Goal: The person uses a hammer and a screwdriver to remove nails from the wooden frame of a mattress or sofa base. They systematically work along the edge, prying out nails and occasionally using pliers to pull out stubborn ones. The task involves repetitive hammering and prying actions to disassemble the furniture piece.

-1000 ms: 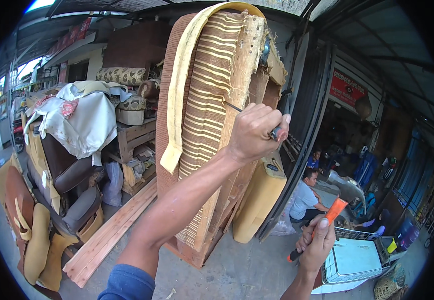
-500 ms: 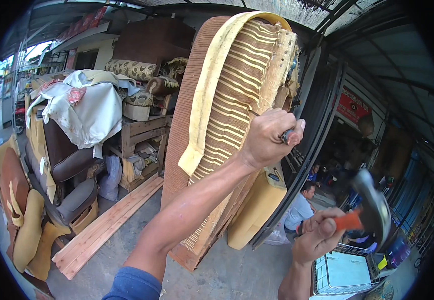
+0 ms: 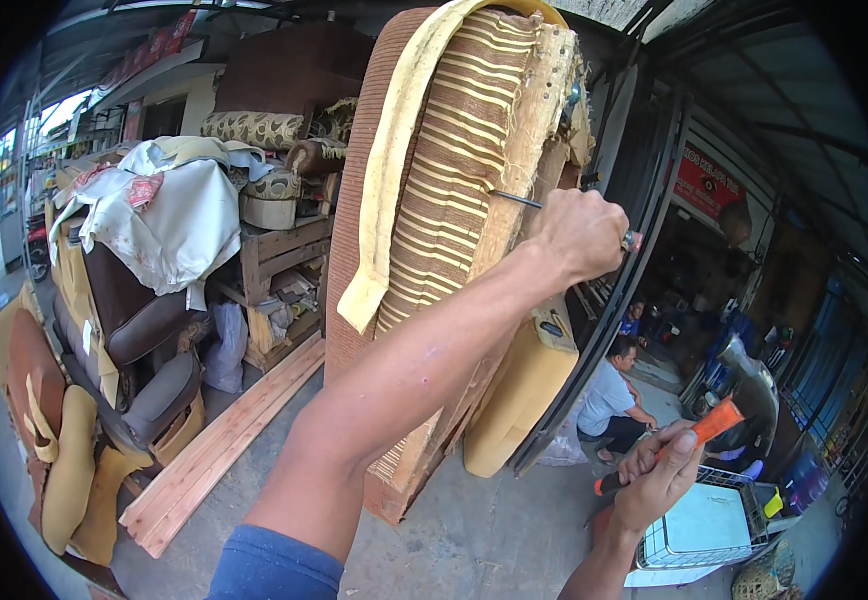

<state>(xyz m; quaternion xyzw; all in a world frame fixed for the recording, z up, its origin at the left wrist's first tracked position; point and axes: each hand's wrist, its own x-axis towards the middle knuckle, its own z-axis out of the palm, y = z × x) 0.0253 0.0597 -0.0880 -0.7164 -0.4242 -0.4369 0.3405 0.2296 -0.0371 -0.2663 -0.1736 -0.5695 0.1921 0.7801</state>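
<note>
My left hand (image 3: 579, 235) grips a screwdriver, its dark shaft (image 3: 517, 199) touching the brown-and-cream striped fabric (image 3: 439, 140) where it meets a bare wooden rail (image 3: 514, 205) of an upended, partly stripped upholstered piece. A long cream strip (image 3: 389, 190) hangs over this piece beside brown ribbed cloth (image 3: 354, 195). At the lower right my right hand (image 3: 659, 470) is wrapped round a hammer with an orange handle (image 3: 714, 423). Its metal head is blurred, raised away from the piece.
Left stand piled old cushions, chair parts (image 3: 159, 395) and white sheeting (image 3: 169, 220). Wooden planks (image 3: 209, 465) lie on the concrete floor. A yellow foam block (image 3: 514, 400) leans by the doorway. Right, a seated person (image 3: 604, 395), another behind, and a wire basket (image 3: 699, 525).
The view has shifted slightly. My left hand has shifted right along with the screwdriver, whose shaft shows more than half a second ago. The hammer has swung about in my right hand.
</note>
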